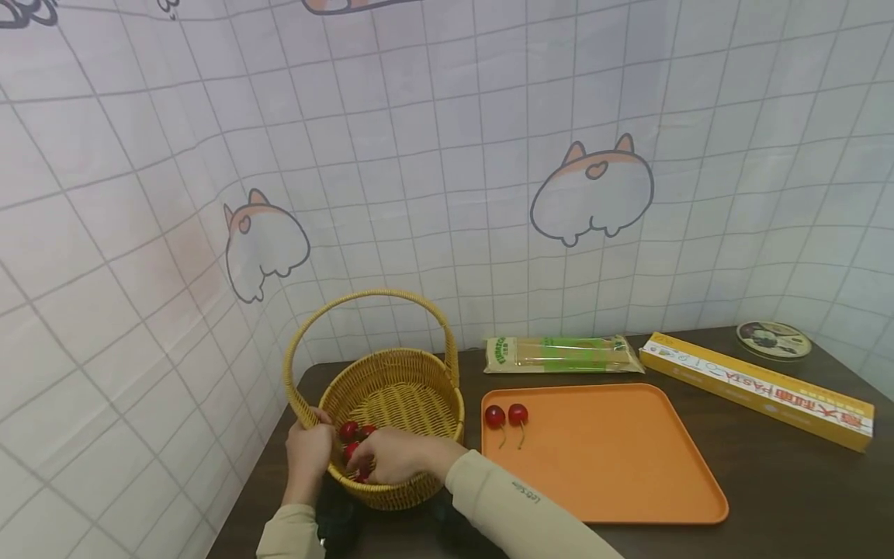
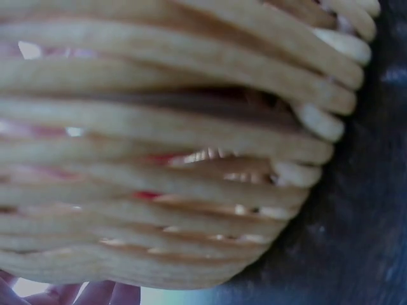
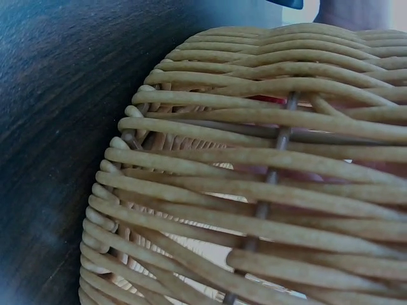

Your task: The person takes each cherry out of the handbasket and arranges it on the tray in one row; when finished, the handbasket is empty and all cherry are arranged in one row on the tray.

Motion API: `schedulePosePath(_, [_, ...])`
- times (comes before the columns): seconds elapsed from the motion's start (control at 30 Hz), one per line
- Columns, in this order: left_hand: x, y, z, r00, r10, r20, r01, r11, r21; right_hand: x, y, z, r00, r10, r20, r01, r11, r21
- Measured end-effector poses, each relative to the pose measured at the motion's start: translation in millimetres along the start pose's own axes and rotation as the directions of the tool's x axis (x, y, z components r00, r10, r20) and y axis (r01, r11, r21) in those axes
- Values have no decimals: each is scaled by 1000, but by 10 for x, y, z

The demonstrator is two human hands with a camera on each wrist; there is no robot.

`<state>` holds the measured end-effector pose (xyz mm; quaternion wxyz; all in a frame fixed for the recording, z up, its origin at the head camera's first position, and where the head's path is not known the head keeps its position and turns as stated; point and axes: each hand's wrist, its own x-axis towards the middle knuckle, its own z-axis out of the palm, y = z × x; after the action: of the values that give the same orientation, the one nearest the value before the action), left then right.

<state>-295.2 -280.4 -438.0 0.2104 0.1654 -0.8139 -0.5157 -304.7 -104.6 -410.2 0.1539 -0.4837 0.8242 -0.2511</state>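
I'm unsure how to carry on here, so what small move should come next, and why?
Probably pinch one cherry in the basket and lift it toward the orange tray: the right hand is down among the basket's cherries, the left hand holds the basket at its side, and two cherries lie on the tray.

On the table, I see the basket standing just left of the tray. Several cherries lie inside it, on the side away from the tray. The left hand is on that far side, at the handle's foot; the right hand is in the basket. Two more cherries lie on the tray, at its back left corner. Right behind the tray lies the pack; the box slants along to the tray's right, with the tin farther back right of the tray.
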Motion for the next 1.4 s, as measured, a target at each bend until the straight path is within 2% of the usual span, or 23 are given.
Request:
schedulePosePath(0.1, [2,2,-5,1000,-1,-2,1,1000,-4,-2,-2,4,1000,29,6,-29,999,20])
schedulePosePath(0.33, [7,-13,3,1000,1,-18,-1,1000,4,-8,11,8,995,93,28,-92,995,-24])
schedulePosePath(0.53, [4,-9,34,1000,-2,-5,2,1000,-17,-61,16,-7,989,118,-88,-125,989,-75])
schedulePosePath(0.6, [-1,-5,37,1000,-10,3,10,999,-33,-108,18,-27,984,122,-132,-131,990,-61])
schedulePosePath(0.73, [-8,-1,26,1000,-18,-2,18,999,-51,-240,39,-75,974,85,-210,-95,995,-40])
schedulePosePath(0.97, [-7,-10,-1,1000,-15,-13,14,999,-37,-525,125,-129,943,50,-330,-34,998,54])
schedulePosePath(1.2, [-4,-17,-6,1000,-23,-2,23,999,-38,-753,214,-154,887,18,-461,62,986,157])
schedulePosePath(1.33, [1,-13,1,1000,-28,10,28,998,-55,-890,230,-192,867,21,-497,86,978,191])
schedulePosePath(1.4, [2,-11,0,1000,-29,11,30,998,-60,-955,239,-215,864,27,-503,90,974,207])
